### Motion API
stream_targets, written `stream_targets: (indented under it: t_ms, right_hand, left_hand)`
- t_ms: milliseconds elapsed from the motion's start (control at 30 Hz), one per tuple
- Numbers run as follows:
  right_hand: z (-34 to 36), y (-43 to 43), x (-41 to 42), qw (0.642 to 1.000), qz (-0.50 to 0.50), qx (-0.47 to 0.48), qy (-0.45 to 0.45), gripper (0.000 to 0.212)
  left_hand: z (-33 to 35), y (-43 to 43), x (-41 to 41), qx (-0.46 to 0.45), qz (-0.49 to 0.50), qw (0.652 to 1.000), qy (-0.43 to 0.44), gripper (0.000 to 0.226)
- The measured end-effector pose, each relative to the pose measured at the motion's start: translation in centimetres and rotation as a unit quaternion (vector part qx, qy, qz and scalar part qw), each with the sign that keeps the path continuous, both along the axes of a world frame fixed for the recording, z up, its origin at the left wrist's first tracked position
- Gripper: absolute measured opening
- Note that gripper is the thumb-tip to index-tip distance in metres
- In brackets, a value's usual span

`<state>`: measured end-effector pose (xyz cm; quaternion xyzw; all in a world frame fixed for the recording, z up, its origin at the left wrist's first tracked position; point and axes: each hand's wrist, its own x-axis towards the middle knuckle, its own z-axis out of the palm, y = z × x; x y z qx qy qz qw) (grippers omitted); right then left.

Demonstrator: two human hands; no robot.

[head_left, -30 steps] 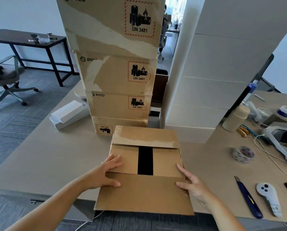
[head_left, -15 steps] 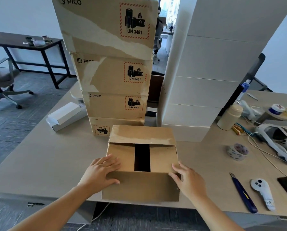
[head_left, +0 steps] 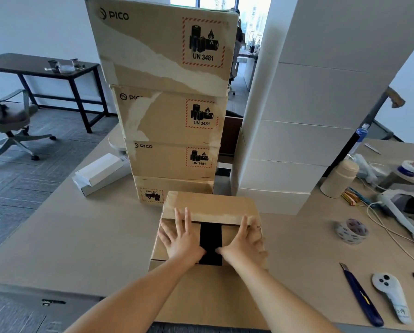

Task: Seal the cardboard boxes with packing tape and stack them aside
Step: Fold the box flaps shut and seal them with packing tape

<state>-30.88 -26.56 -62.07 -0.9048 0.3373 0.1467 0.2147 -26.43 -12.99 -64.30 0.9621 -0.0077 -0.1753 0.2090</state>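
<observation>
Pressing flat and wide, left hand point(head_left: 182, 241) and right hand point(head_left: 242, 246) lie atop the cardboard box point(head_left: 209, 204).

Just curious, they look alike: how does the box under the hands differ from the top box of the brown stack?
The box under the hands sits on the table with a dark gap between its flaps; the top box rests on three others. The top box shows a PICO logo and battery label; the box under the hands shows no print. Both are brown cardboard with pale torn patches.
</observation>
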Motion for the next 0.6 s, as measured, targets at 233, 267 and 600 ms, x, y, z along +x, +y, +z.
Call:
stream_targets:
  t_ms: [233,267,600]
  right_hand:
    - [0.9,-0.9,-0.8,0.997,0.006,0.038,-0.072,0.13]
    - [1.0,-0.9,-1.0,0.995,0.007,0.039,-0.092,0.131]
    - [2.4,-4.1,-1.5,0.979,-0.005,0.131,-0.154,0.076]
  left_hand:
    - [1.4,1.1,-1.1,-0.117,-0.005,0.992,-0.037,0.121]
    - [1.7,1.2,-1.3,-0.125,-0.004,0.991,-0.044,0.122]
    - [5.6,4.2,0.7,-0.255,0.041,0.966,-0.016,0.079]
